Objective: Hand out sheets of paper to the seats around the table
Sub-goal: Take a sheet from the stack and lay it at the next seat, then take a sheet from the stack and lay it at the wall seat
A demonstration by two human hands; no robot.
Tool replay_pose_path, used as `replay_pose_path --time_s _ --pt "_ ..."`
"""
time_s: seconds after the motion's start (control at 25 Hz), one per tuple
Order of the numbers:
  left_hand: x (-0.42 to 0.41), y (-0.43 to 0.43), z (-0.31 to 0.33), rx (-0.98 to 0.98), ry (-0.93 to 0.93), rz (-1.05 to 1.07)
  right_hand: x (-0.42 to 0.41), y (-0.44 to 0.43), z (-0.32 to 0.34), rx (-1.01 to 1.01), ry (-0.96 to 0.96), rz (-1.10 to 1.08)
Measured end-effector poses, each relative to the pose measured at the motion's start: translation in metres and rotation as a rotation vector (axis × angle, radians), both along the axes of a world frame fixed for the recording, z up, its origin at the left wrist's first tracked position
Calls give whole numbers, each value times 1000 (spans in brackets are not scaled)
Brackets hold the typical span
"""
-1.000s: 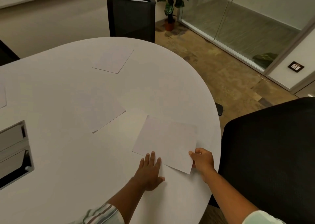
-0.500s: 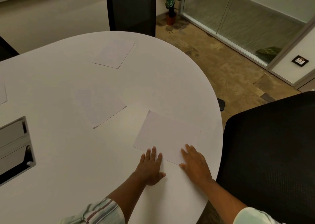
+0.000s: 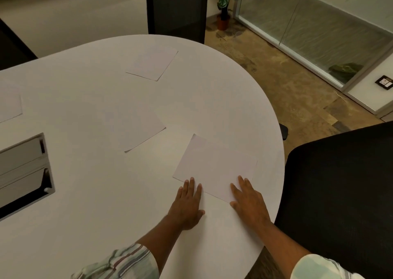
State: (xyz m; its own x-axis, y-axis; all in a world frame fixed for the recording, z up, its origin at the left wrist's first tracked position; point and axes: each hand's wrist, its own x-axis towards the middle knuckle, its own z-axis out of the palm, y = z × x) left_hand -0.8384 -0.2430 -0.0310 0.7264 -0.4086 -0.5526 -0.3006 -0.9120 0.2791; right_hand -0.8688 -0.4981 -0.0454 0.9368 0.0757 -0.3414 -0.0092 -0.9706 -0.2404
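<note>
A white sheet of paper (image 3: 215, 166) lies flat on the white table (image 3: 89, 193) near its right edge, in front of a black chair (image 3: 344, 189). My left hand (image 3: 188, 203) rests flat with its fingertips on the sheet's near left edge. My right hand (image 3: 247, 200) lies flat on the sheet's near right corner, fingers spread. Another sheet (image 3: 136, 130) lies mid-table. A third sheet (image 3: 153, 63) lies before the far chair (image 3: 176, 11). Part of one more sheet (image 3: 9, 105) shows at the left edge.
A grey cable box with an open flap (image 3: 23, 170) is set into the table at the left. A potted plant (image 3: 225, 2) stands by a glass partition (image 3: 314, 32) at the back right. Another dark chair (image 3: 10, 47) shows at far left.
My right hand has let go of the sheet's corner and now lies flat on it. The sheet settled onto the table. My left hand stayed at its near edge.
</note>
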Motion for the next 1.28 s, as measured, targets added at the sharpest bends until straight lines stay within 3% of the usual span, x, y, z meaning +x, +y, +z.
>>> replay_pose_path --time_s 0.28,0.76,1.28 --pt "-5 62 4 18 -118 166 32 52 2 46 -44 130" --pt "39 223 3 86 -298 489 149 255 20 99 -57 525" --pt "114 296 -29 146 -139 536 257 354 -10 59 -52 553"
